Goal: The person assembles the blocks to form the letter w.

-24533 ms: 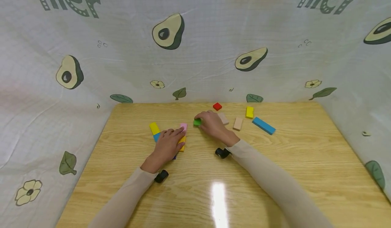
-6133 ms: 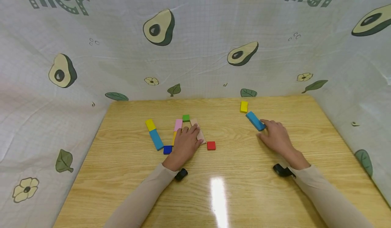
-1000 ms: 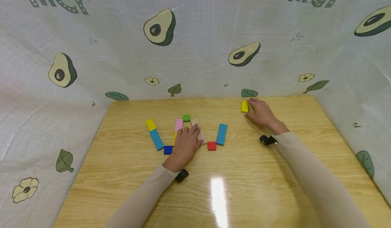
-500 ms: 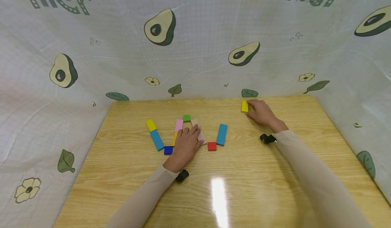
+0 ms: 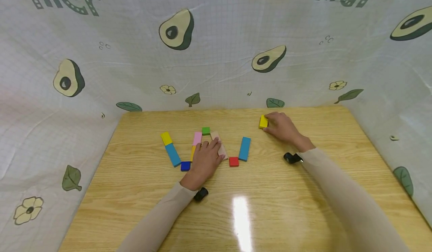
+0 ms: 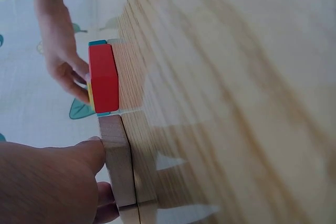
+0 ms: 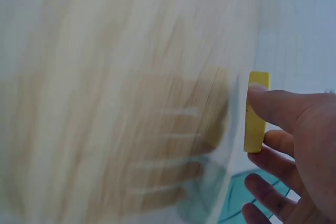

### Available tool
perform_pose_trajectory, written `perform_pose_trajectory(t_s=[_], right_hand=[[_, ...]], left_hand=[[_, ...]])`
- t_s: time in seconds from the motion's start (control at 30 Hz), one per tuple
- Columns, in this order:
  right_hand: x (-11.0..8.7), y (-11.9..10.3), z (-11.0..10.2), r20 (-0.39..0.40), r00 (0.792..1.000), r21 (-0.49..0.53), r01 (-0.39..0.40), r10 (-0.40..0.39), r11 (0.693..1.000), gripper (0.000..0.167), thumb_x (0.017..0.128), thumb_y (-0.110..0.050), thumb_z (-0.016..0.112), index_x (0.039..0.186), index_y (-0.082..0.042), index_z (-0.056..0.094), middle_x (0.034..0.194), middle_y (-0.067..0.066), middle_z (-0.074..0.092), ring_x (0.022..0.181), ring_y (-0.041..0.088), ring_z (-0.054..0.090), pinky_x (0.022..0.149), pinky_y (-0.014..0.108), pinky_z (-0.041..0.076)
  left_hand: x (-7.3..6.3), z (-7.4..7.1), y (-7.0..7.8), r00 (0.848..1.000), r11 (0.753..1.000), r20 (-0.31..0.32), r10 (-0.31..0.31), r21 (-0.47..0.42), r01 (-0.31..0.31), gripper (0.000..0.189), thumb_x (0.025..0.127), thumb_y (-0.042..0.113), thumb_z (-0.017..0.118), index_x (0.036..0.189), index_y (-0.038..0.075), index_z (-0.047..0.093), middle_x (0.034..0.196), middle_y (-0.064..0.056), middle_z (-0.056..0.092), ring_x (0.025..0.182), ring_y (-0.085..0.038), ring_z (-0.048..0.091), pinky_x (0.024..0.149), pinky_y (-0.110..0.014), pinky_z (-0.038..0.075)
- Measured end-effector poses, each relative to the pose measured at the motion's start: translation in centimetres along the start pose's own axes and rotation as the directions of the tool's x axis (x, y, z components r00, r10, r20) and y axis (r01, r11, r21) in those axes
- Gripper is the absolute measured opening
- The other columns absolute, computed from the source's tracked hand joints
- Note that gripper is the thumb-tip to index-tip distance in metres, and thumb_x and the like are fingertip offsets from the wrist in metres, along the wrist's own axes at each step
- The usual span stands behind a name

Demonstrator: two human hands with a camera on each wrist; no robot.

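Observation:
My right hand (image 5: 283,126) pinches a yellow block (image 5: 263,122) between thumb and fingers at the back right. In the right wrist view this yellow block (image 7: 256,114) stands on its narrow side, thumb across it. My left hand (image 5: 205,162) rests over the row in the middle, its fingers on a pale wooden piece (image 5: 222,151). The thumb of the left hand (image 6: 47,179) touches pale wooden blocks (image 6: 118,161) in the left wrist view. A pink block (image 5: 197,138) and an orange block (image 5: 193,153) lie beside that hand, partly covered by it.
Left of centre, a yellow block (image 5: 166,138) meets a light blue block (image 5: 173,155), with a dark blue block (image 5: 185,165) near its lower end. Green block (image 5: 206,131) sits at the top. Right of centre lie a red block (image 5: 234,161) and a blue block (image 5: 244,149).
The right hand has taken hold of the yellow block and drawn it left and slightly nearer. Since the older frames, the long blue block has moved beside the red one. The left hand stays put lately.

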State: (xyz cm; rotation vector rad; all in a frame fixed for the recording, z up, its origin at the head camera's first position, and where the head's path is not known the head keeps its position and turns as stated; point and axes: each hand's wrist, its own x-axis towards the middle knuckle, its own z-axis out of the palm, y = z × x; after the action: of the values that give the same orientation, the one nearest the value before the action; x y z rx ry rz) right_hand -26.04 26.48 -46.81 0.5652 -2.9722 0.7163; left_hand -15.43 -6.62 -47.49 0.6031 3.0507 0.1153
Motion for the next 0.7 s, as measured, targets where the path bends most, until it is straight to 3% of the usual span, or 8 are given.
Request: perform_pose_trajectory(t_s=[0.33, 0.7], right_hand=[[-0.4, -3.2, 1.4, 0.036, 0.997, 0.041, 0.063, -0.064, 0.997, 0.055, 0.098, -0.016, 0.077, 0.143, 0.010, 0.060, 0.142, 0.028, 0.062, 0.132, 0.047, 0.055, 0.115, 0.059, 0.040], [-0.1, -3.7, 2.3, 0.049, 0.992, 0.044, 0.113, -0.115, 0.993, 0.053, 0.097, -0.016, 0.076, 0.142, 0.008, 0.062, 0.140, 0.027, 0.064, 0.131, 0.045, 0.056, 0.115, 0.058, 0.039]], left_hand=[[0.2, 0.1, 0.0, 1.000, 1.000, 0.006, -0.006, 0.013, 0.006, 0.058, 0.111, 0.045, 0.053, 0.160, 0.015, 0.049, 0.167, -0.002, 0.043, 0.142, -0.030, 0.048, 0.115, -0.049, 0.038], [0.1, 0.0, 0.0, 1.000, 1.000, 0.006, -0.004, 0.011, 0.004, 0.058, 0.111, 0.045, 0.052, 0.160, 0.015, 0.049, 0.167, -0.002, 0.043, 0.141, -0.031, 0.049, 0.113, -0.049, 0.038]])
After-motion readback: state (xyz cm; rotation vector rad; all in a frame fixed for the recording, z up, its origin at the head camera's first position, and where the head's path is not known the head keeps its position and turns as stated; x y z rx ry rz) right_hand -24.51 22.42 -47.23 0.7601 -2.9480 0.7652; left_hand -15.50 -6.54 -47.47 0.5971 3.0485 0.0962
